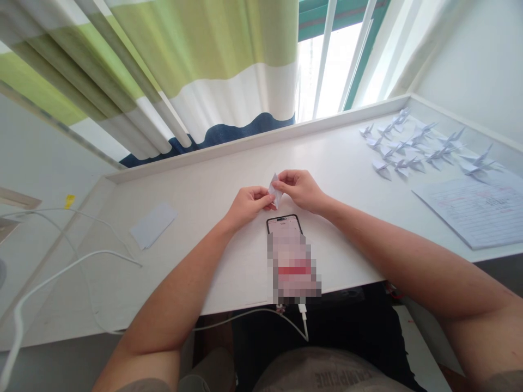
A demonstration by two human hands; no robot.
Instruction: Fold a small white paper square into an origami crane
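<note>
Desk (204, 188), curtain (229, 54) beyond, hands (247, 206) (303, 190) holding folded paper (277, 196)

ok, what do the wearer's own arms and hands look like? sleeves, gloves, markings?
Left hand and right hand are both ungloved, with no rings visible. Forearms are bare, with no watch or band in sight. Short grey-brown sleeves show at the bottom edge, matching the shirt, which carries darker capital lettering.
</note>
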